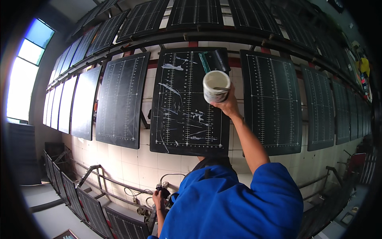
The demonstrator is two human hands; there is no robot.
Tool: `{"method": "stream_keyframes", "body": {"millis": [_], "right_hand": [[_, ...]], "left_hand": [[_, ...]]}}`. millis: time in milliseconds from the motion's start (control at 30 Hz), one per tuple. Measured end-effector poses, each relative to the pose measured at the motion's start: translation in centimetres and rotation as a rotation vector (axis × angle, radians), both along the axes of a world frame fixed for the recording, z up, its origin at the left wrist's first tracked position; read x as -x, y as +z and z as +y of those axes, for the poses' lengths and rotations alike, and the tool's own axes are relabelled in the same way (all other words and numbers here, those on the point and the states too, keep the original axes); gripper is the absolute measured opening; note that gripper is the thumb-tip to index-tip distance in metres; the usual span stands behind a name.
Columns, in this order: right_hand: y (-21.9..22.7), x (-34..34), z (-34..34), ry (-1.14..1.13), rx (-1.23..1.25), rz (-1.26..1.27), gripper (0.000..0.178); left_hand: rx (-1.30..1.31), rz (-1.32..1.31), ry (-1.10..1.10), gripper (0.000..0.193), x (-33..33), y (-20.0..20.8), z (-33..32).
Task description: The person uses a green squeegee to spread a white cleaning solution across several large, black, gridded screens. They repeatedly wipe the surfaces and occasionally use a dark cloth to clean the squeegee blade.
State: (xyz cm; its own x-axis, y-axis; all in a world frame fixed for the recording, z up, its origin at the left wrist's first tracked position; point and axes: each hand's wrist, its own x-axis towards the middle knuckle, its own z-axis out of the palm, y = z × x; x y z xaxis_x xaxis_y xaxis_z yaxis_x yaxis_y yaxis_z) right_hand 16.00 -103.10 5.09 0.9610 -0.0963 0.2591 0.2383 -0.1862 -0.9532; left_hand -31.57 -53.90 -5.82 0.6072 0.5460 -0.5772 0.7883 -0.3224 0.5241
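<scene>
A white tub [216,86], smeared and open at the top, is held up high by the right hand [227,104], with the fingers wrapped around its lower back side from underneath. So that hand is closed around the tub, arm stretched up from a blue sleeve [274,191]. The tub is seen right in front of the upper right part of the middle panel [187,103], a dark sheet printed with thin white lines and tick marks. White streaks and blotches are smeared across that panel, mostly down its left and centre. A teal strip and a dark flap [217,59] are seen at the panel's top edge, just above the tub.

More dark panels of the same kind are hung on either side, one to the left [119,99] and one to the right [272,103], plus a whole row above them on a curved metal rail [159,40]. Behind it all a white tiled wall [131,163] is visible.

The left hand [158,198] is kept low, down by the waist, wrapped around something small and dark with a cable [169,177] looping off it. What exactly is gripped can't be made out, it's too small and shadowed. More framed panels [79,195] are stacked leaning along the lower left, and a bright window [24,71] is seen at far left.
</scene>
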Motion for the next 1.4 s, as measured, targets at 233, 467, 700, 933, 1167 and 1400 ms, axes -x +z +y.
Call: {"method": "stream_keyframes", "body": {"millis": [233, 467, 700, 933, 1167, 1400], "right_hand": [[-0.1, 8.4, -13.2, -0.39, 0.139, 0.051, 0.116], [-1.0, 17.0, -23.5, -0.916, 0.29, 0.171, 0.114], [-0.5, 18.7, -21.9, -0.994, 0.348, 0.417, 0.11], [-1.2, 21.7, -24.3, -0.993, 0.516, 0.452, 0.124], [11.5, 22.9, -21.0, -0.797, 0.818, 0.245, 0.06], [13.6, 20.8, -24.7, -0.758, 1.057, 0.138, 0.028]], "left_hand": [[0.152, -0.135, 0.003, 0.038, -4.9, -1.9, -2.7], [0.212, -0.168, -0.079, 0.029, -11.3, -3.2, -3.3], [0.249, -0.235, -0.201, 0.028, -17.4, 0.4, -4.5], [0.311, -0.226, -0.219, 0.027, -19.0, 1.9, -5.3], [0.276, -0.18, -0.237, 0.025, -16.4, -1.9, -3.1], [0.308, -0.221, -0.2, 0.025, -16.2, -2.4, -0.8]]}}
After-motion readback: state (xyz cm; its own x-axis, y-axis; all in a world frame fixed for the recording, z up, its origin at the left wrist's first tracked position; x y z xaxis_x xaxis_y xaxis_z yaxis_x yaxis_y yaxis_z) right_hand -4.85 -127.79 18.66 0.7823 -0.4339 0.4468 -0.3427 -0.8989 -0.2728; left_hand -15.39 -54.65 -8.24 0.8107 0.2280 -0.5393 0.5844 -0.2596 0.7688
